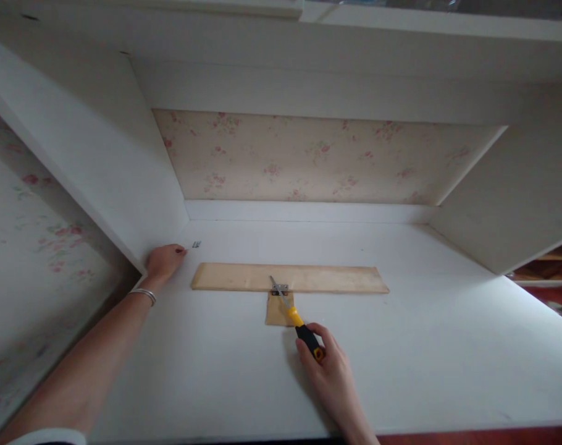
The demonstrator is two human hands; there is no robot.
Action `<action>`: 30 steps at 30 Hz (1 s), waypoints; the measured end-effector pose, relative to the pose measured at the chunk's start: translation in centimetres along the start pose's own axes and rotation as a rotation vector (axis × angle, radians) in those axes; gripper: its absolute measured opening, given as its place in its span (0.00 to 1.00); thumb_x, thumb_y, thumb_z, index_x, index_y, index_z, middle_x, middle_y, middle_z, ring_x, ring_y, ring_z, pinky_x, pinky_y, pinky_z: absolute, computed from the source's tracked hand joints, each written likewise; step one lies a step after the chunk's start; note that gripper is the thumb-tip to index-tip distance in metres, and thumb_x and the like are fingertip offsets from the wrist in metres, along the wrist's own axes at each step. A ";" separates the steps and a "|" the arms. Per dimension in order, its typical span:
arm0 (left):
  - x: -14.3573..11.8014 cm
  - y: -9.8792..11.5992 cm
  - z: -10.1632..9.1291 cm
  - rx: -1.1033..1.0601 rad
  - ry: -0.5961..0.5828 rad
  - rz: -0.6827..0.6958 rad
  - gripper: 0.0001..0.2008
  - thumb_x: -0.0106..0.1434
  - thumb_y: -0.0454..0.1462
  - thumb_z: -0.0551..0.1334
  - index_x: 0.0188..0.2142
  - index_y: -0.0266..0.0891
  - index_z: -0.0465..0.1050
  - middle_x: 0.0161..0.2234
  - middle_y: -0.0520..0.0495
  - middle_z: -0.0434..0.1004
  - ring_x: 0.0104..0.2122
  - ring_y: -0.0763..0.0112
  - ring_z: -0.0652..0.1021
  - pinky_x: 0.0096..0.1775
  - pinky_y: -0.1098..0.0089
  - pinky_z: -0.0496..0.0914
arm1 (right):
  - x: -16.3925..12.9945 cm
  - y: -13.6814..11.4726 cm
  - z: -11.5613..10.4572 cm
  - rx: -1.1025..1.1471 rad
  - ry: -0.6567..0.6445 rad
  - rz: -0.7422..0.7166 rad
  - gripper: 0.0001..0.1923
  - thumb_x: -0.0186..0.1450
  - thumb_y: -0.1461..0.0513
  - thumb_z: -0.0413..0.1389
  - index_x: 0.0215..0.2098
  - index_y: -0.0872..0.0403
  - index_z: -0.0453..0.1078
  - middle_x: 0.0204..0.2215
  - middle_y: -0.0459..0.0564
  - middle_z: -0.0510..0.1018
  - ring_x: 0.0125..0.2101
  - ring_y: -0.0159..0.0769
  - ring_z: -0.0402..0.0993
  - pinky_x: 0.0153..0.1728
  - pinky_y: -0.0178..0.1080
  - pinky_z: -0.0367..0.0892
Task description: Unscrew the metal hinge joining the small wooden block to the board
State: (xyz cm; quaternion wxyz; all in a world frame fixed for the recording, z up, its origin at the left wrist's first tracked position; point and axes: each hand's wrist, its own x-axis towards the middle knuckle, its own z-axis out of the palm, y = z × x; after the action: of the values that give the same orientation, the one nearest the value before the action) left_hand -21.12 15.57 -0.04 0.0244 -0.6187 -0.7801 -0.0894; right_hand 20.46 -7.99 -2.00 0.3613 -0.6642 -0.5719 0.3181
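The screwdriver (296,318) lies with its long axis running from lower right to upper left, the black-and-yellow handle nearest the person and the thin metal shaft pointing away toward the back wall of the white cabinet. Its tip meets a small metal hinge (279,288) fixed where a long pale wooden strip (290,278) joins a short wooden tab (276,310) on the white surface (448,346). The right hand (330,371) is closed around the handle's black end, fingers curled over it, so the tool stretches out ahead and slightly left of that hand. The left hand (164,261) is well apart from the tool, far to its left, loosely curled with its fingertips resting on the surface at the foot of the cabinet's left side panel (91,154); it grips nothing. A small dark screw (196,245) lies just beside those fingertips. A bracelet (142,294) circles the left wrist.
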 end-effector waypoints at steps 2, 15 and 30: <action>0.6 -0.6 0.2 0.018 -0.021 0.028 0.19 0.63 0.44 0.52 0.44 0.39 0.77 0.44 0.41 0.78 0.42 0.55 0.76 0.40 0.64 0.68 | 0.0 0.1 0.0 -0.007 -0.001 0.005 0.19 0.63 0.49 0.52 0.47 0.51 0.64 0.29 0.46 0.75 0.22 0.32 0.66 0.24 0.34 0.60; 2.8 -0.1 1.4 -0.026 -0.091 0.154 0.22 0.64 0.46 0.50 0.45 0.41 0.78 0.45 0.41 0.78 0.42 0.57 0.76 0.39 0.67 0.67 | 0.1 -0.1 0.2 -0.051 0.011 0.001 0.20 0.63 0.49 0.51 0.47 0.51 0.65 0.27 0.46 0.75 0.22 0.33 0.68 0.23 0.34 0.60; -4.8 9.9 -2.7 -0.275 -0.071 0.606 0.17 0.65 0.43 0.50 0.40 0.41 0.77 0.42 0.47 0.76 0.40 0.67 0.75 0.45 0.70 0.66 | 0.2 0.3 0.0 0.526 0.160 0.256 0.32 0.59 0.46 0.55 0.55 0.55 0.61 0.30 0.49 0.78 0.33 0.41 0.77 0.35 0.39 0.69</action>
State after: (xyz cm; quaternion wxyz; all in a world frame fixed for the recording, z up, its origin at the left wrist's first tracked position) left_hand -10.58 12.68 3.00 -0.0611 -0.8229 -0.5415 -0.1609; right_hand 20.63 -7.86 -2.23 0.5219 -0.6375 -0.3511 0.4450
